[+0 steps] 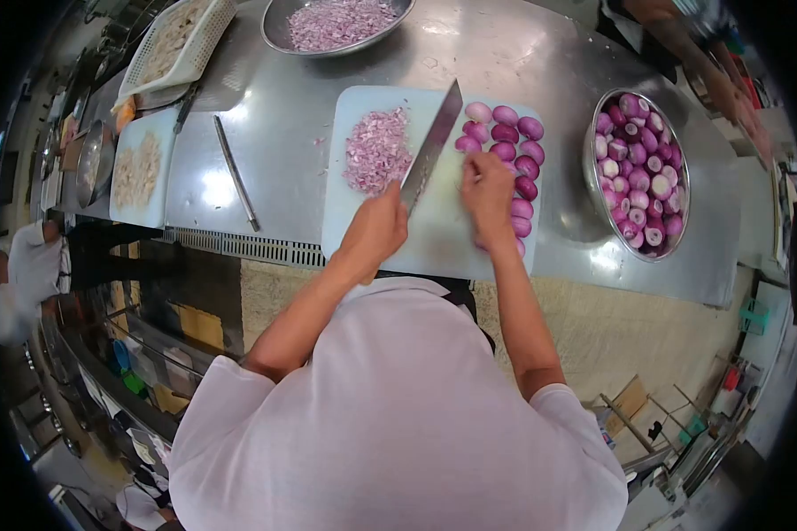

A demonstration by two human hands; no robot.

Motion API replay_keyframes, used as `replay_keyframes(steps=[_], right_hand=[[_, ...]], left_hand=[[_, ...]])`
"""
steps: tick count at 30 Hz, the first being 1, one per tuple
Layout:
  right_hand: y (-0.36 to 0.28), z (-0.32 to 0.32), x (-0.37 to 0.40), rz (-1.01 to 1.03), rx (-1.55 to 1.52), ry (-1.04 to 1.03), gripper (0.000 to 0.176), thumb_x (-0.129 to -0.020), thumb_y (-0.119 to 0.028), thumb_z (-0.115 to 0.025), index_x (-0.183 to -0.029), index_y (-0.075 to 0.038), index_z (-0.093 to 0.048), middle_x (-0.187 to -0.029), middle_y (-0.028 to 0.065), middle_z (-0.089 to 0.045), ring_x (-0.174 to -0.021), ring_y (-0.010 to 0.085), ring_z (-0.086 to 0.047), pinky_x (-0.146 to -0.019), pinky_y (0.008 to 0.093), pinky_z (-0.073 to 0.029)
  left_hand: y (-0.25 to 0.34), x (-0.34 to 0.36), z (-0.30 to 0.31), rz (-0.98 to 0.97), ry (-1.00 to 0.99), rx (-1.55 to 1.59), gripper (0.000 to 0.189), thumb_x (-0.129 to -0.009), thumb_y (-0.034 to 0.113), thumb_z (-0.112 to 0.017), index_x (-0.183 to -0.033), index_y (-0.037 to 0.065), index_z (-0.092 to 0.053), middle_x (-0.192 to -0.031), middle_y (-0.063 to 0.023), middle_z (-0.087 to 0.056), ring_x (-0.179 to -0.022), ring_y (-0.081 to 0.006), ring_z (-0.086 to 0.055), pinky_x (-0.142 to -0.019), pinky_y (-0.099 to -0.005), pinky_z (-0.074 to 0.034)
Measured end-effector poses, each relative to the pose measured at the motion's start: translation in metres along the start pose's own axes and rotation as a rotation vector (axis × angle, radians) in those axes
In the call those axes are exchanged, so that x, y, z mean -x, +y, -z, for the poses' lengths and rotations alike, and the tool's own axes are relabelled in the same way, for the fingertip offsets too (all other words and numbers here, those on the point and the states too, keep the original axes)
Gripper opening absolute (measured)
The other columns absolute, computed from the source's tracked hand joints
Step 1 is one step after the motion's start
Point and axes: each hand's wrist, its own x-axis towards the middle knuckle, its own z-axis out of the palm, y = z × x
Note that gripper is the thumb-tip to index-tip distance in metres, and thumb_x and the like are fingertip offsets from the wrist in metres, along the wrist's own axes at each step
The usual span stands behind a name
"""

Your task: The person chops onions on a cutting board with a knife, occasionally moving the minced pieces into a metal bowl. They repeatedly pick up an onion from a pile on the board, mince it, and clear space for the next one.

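My left hand [376, 226] is wrapped round the handle of a cleaver [435, 146], its broad blade slanting up and to the right over the cutting board [434, 252]. Left of the blade lies a heap of chopped red onion [376, 149]. My right hand [489, 195] is over the right part of the board, fingers curled in and closed; whatever they hold is hidden. Peeled red onions [530, 128], apparently halved, lie in rows beside and partly behind that hand.
A steel bowl [591, 168] of peeled onions stands right; another bowl [279, 40] holds chopped onion at the back. A sharpening steel [236, 174], a second board [155, 208] with pale pieces and a white basket [205, 46] lie left. Another person's arm [704, 75] shows upper right.
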Motion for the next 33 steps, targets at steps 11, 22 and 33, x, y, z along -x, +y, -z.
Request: replay_keyframes(steps=[11,22,33], right_hand=[[-0.004,-0.012,-0.026,0.127,0.117,-0.074,0.014,-0.081,-0.002,-0.064,-0.093,-0.002,-0.071,-0.096,0.0155,-0.066,-0.091,0.0365,-0.062,-0.081,0.0447,-0.050],[-0.056,-0.033,-0.006,0.179,0.196,-0.342,0.016,-0.082,-0.002,-0.060,-0.097,-0.003,-0.066,-0.093,0.0149,-0.061,-0.086,0.0353,-0.059,-0.075,0.0458,-0.051],[-0.047,-0.037,0.001,0.178,0.145,-0.298,0.014,-0.083,-0.001,-0.059,-0.095,-0.004,-0.064,-0.094,0.0147,-0.060,-0.087,0.0354,-0.058,-0.074,0.0463,-0.051]], left_hand=[[-0.036,0.013,0.034,0.074,0.073,-0.013,0.032,-0.093,0.009,-0.056,-0.121,-0.006,-0.051,-0.066,-0.0267,-0.060,-0.066,-0.0473,-0.060,-0.059,-0.0510,-0.045],[-0.017,0.009,0.028,0.048,0.016,0.005,0.018,-0.091,0.006,-0.054,-0.104,-0.006,-0.051,-0.070,-0.0314,-0.059,-0.073,-0.0510,-0.059,-0.063,-0.0568,-0.044],[-0.020,0.002,0.016,0.025,-0.040,-0.060,0.018,-0.091,0.006,-0.055,-0.104,-0.006,-0.051,-0.071,-0.0300,-0.061,-0.073,-0.0488,-0.061,-0.062,-0.0546,-0.044]])
